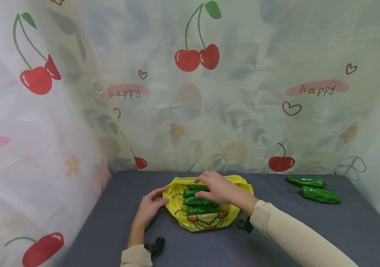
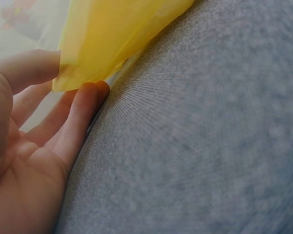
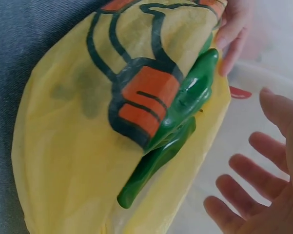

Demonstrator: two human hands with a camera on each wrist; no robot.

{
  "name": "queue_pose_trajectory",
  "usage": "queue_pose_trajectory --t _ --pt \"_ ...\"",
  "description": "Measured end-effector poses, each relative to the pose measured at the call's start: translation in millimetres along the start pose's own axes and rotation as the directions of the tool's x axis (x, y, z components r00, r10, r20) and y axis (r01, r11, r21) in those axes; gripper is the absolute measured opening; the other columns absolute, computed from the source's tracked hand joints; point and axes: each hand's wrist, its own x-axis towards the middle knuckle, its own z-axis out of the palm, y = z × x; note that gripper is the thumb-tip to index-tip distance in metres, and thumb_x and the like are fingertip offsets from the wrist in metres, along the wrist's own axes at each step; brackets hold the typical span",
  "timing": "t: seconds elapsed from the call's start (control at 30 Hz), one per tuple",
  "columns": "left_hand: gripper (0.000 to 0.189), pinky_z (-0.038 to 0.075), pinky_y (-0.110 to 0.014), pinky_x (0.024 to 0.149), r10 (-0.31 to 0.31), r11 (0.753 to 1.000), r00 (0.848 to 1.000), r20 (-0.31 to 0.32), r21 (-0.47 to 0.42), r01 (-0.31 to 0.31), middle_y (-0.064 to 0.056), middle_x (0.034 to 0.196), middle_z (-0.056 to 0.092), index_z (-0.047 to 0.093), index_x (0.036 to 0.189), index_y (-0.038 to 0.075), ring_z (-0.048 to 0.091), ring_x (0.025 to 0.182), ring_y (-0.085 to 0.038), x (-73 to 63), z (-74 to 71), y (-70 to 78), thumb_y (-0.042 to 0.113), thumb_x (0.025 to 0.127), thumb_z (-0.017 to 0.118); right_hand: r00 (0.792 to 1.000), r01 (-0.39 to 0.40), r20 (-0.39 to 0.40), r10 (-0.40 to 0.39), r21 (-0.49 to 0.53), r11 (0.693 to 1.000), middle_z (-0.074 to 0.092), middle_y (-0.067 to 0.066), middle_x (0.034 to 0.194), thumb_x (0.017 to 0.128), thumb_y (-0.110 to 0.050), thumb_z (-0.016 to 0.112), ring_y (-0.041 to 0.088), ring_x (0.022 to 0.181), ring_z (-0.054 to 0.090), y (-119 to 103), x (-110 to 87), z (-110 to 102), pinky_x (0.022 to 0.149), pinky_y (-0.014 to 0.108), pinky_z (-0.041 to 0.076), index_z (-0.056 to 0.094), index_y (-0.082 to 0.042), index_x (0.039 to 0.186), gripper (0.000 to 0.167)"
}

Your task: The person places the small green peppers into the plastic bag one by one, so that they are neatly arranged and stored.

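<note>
A yellow plastic bag [image 1: 184, 221] with an orange and dark print lies on the table, its mouth spread open. Several green peppers [image 1: 199, 202] rest side by side in that mouth, glossy and partly covered by the bag's front in the right wrist view. At the bag's left edge, my left hand [image 1: 150, 208] pinches the yellow plastic between thumb and fingers, as the left wrist view shows. My right hand [image 1: 219, 188] hovers over the peppers' right ends and hides part of them. Its fingers [image 3: 256, 175] are spread and loosely bent, holding nothing.
Two more green peppers, one behind [image 1: 306, 181] and one in front [image 1: 321, 195], lie at the table's back right. The dark grey table [image 1: 196, 248] meets a printed cloth backdrop [image 1: 163, 111] at the back. Similar cloth hangs along both sides.
</note>
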Motion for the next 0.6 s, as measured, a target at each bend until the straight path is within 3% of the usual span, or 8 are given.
queue_pose_trajectory --t 0.13,0.33,0.6 --pt "0.050 0.056 -0.040 0.099 0.000 1.000 1.000 0.006 -0.006 0.000 -0.007 0.144 0.062 0.065 0.137 0.023 0.064 0.129 -0.028 0.1 0.0 0.2 0.025 0.090 0.079 1.000 0.005 -0.030 -0.007 -0.071 0.997 0.048 0.008 0.155 0.101 -0.052 0.058 0.033 0.142 0.046 1 -3.7 3 0.113 0.052 0.044 0.051 -0.020 0.150 0.059" --pt "0.050 0.056 -0.041 0.100 0.006 1.000 1.000 0.008 -0.002 -0.006 -0.007 0.145 0.062 0.065 0.137 0.024 0.063 0.129 -0.028 -1.4 0.5 0.7 0.025 0.090 0.079 0.997 -0.004 -0.074 -0.007 -0.146 0.989 0.028 0.009 0.169 0.099 -0.064 0.051 0.038 0.154 0.030 7 -9.6 7 0.123 0.060 0.029 0.037 -0.026 0.159 0.072" --pt "0.049 0.056 -0.042 0.101 0.007 1.000 1.000 0.005 -0.012 -0.007 -0.007 0.145 0.061 0.065 0.137 0.024 0.063 0.130 -0.028 -1.8 -0.5 0.2 0.026 0.090 0.079 0.989 -0.021 -0.146 -0.017 -0.257 0.966 0.025 0.008 0.170 0.095 -0.073 0.047 0.040 0.155 0.028 22 -16.7 13 0.122 0.067 0.023 0.032 -0.032 0.161 0.079"
